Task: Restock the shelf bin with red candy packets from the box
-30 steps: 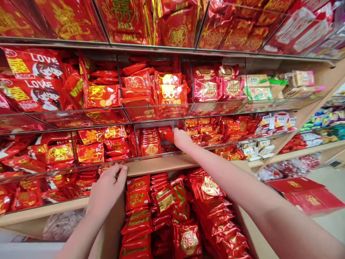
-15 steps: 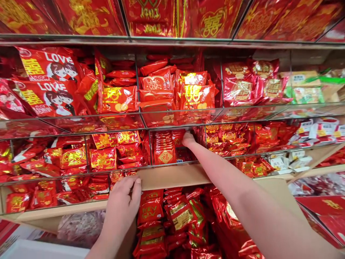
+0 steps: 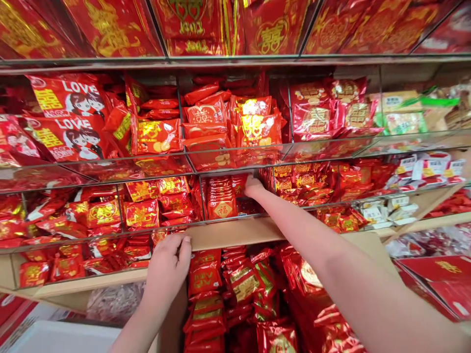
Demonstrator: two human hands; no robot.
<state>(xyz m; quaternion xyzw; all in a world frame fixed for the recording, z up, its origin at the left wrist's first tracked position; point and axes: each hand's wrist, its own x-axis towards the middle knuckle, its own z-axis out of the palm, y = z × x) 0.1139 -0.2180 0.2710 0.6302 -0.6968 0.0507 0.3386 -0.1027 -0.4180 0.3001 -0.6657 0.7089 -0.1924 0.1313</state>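
Observation:
My left hand (image 3: 171,260) is closed over the upper edge of an open cardboard box (image 3: 235,234), below the shelf front. My right hand (image 3: 253,186) reaches into a lower shelf compartment, against a red packet (image 3: 239,185). Its fingers are mostly hidden, so what they hold does not show. Left of it stands a tight row of small red packets (image 3: 222,200), the front one with a gold diamond. Inside the box below, red and gold packets (image 3: 206,279) lie in stacks and loose heaps.
Clear dividers and a clear front lip (image 3: 235,159) bound the compartments. Large LOVE packets (image 3: 69,113) fill the shelf above. White-labelled packets (image 3: 434,169) sit far right. A red carton (image 3: 437,279) stands lower right, a white tray (image 3: 62,336) lower left.
The view has shifted slightly, so the box and shelf appear a little moved. My right hand stays in the same compartment, and my left keeps its grip on the box edge.

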